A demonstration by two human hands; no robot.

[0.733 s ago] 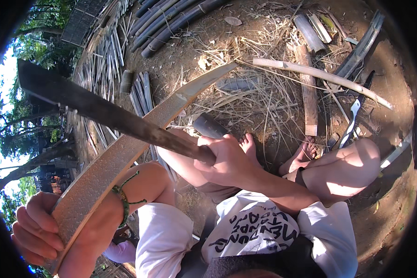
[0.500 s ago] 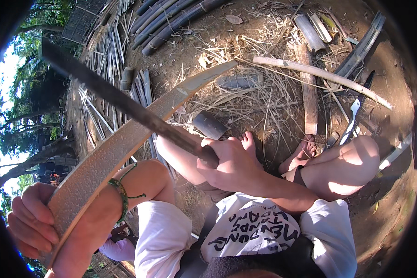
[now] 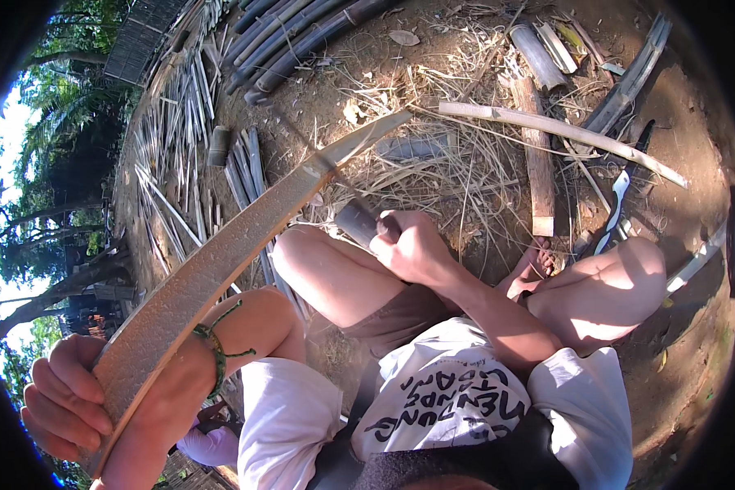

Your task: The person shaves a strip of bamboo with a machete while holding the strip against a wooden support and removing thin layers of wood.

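The left hand [image 3: 69, 398] grips the near end of the curved tan strip [image 3: 212, 257], fingers wrapped over its edge; the strip slants up and right from there. Thin slats [image 3: 189, 102] lie on the ground left of the strip's upper half. A green cord bracelet [image 3: 214, 359] circles the left wrist, just beside the strip's lower edge. Dark poles [image 3: 302, 45] lie beyond the strip's far end. The blurred machete [image 3: 325, 161] crosses the strip near that end; contact is unclear. Right of the strip, the right hand [image 3: 412, 249] is closed around the machete's dark handle. Pale shavings [image 3: 483, 175] spread right of the strip's tip, then a wooden billet [image 3: 539, 184] and another strip [image 3: 576, 133] lying across it.
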